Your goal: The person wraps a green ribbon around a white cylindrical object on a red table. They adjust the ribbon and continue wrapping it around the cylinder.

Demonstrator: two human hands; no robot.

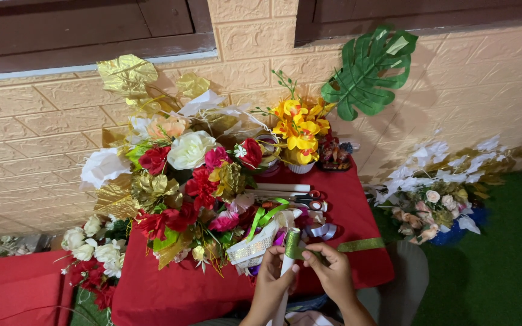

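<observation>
My left hand (271, 279) grips a white stick (286, 271) that leads up into a large artificial flower bouquet (179, 181) of red, white, pink and gold blooms lying on a red-clothed table (364, 265). My right hand (332, 267) pinches a glittery green ribbon (357, 245) that is wound around the top of the stick (292, 240) and trails off to the right. Both hands are close together at the table's near edge.
Scissors (306, 198), white rods and ribbon curls (323, 231) lie on the table behind the hands. A yellow orchid pot (300, 136) and a green paper leaf (367, 66) stand by the brick wall. Another white bouquet (433, 196) lies on green turf at the right.
</observation>
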